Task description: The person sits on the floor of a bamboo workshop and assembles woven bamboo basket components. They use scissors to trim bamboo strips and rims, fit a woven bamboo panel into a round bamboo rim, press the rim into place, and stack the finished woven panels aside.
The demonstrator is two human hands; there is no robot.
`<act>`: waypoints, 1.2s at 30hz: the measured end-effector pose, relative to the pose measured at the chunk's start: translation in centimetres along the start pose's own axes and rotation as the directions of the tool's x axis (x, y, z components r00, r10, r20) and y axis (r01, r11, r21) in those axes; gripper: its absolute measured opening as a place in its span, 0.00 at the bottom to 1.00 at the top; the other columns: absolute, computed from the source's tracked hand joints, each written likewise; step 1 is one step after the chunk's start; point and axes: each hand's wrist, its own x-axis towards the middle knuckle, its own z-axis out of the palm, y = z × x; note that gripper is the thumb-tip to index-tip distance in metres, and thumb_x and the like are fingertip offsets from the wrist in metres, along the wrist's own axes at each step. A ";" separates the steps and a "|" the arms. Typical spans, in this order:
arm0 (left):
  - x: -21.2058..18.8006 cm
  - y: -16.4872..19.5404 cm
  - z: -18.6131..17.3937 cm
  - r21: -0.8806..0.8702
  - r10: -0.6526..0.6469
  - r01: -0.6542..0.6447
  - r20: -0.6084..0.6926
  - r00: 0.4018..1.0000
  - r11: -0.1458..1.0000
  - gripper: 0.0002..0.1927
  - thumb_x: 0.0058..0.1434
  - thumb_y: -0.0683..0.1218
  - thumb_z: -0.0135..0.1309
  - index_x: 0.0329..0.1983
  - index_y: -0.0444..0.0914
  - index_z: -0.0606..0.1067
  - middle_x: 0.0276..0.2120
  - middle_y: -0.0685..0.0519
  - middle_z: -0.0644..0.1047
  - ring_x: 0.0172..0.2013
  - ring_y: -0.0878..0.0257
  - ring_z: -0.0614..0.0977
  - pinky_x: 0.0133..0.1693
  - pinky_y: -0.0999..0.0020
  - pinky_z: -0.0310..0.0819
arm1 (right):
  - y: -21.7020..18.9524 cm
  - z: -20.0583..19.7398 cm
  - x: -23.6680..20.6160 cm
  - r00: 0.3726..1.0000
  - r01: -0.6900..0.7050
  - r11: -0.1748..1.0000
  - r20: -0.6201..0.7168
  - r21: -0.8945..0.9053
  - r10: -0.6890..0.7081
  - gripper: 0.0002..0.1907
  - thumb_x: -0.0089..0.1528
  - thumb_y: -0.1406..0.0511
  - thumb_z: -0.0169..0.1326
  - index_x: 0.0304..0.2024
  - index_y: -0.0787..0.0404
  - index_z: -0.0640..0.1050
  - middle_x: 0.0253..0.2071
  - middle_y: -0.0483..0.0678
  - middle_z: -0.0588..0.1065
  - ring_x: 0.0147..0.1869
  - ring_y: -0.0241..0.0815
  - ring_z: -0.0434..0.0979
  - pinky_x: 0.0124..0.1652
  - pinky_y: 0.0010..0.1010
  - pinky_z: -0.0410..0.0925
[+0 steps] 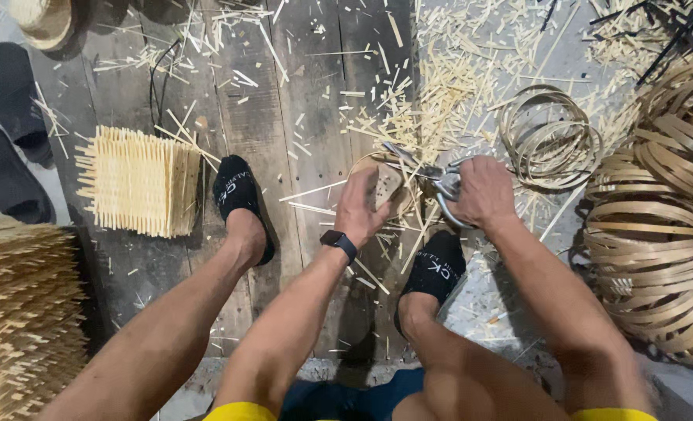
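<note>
Left hand [360, 209]: fingers curled around small woven bamboo piece [383, 185]; right hand [483, 191]: fist gripping metal shears [432, 175], blades at piece; offcuts [432, 86] on plank floor [284, 140]

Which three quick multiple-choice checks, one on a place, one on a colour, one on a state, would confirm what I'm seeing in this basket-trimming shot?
1. Where does the finished square woven piece lie?
A. On the plank floor beside the person's left foot
B. In the person's lap
C. On top of the coiled strips

2. What colour are the socks?
A. White
B. Black
C. Red

3. What is the right hand doing?
A. Resting open on the floor
B. Gripping metal shears
C. Holding a coil of strip

Answers:
1 A, it sits flat on the boards next to the foot on that side.
2 B, both feet show black socks.
3 B, its fingers close round the handles of the shears, whose blades point toward the woven piece held in the left hand.
</note>
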 end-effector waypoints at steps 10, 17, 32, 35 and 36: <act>1.2 0.4 -2.4 -0.016 0.138 -0.137 0.154 0.978 0.990 0.36 0.45 0.34 0.60 0.61 0.41 0.71 0.56 0.46 0.76 0.59 0.47 0.76 0.64 0.57 0.69 | 2.1 -2.2 -0.6 0.996 -0.037 0.998 0.077 0.046 0.034 0.28 0.59 0.43 0.56 0.34 0.63 0.79 0.34 0.58 0.76 0.40 0.55 0.77 0.41 0.47 0.72; 2.7 1.3 -3.2 0.025 0.181 -0.199 0.325 0.928 0.980 0.37 0.42 0.38 0.64 0.60 0.44 0.73 0.58 0.44 0.73 0.61 0.45 0.73 0.63 0.55 0.68 | 0.9 -1.2 0.0 0.997 0.075 0.996 0.022 0.038 -0.076 0.21 0.54 0.49 0.56 0.30 0.61 0.79 0.31 0.57 0.76 0.39 0.55 0.79 0.40 0.45 0.73; 5.4 -7.4 0.1 -0.351 -0.524 0.540 0.148 0.839 0.765 0.17 0.62 0.46 0.62 0.52 0.33 0.80 0.38 0.51 0.84 0.36 0.65 0.83 0.40 0.68 0.79 | -0.2 0.9 -1.4 0.904 -0.404 0.688 0.146 0.603 0.403 0.38 0.53 0.58 0.68 0.60 0.68 0.69 0.54 0.61 0.69 0.48 0.55 0.78 0.46 0.43 0.76; 4.7 -7.7 0.4 -0.494 -0.498 0.545 0.237 0.834 0.677 0.17 0.62 0.44 0.63 0.53 0.34 0.81 0.38 0.53 0.84 0.36 0.67 0.81 0.39 0.71 0.77 | -3.4 -1.1 -0.5 0.873 -0.487 0.262 0.457 0.833 0.168 0.33 0.55 0.63 0.63 0.63 0.55 0.70 0.54 0.51 0.74 0.49 0.44 0.79 0.45 0.36 0.79; 4.4 -7.6 0.5 -0.546 -0.474 0.520 0.237 0.848 0.657 0.17 0.62 0.44 0.63 0.53 0.32 0.81 0.38 0.53 0.83 0.36 0.68 0.80 0.40 0.72 0.77 | -4.0 -1.7 -0.3 0.921 -0.390 0.288 0.367 0.875 0.132 0.30 0.56 0.63 0.64 0.61 0.56 0.72 0.53 0.51 0.76 0.50 0.43 0.80 0.47 0.35 0.78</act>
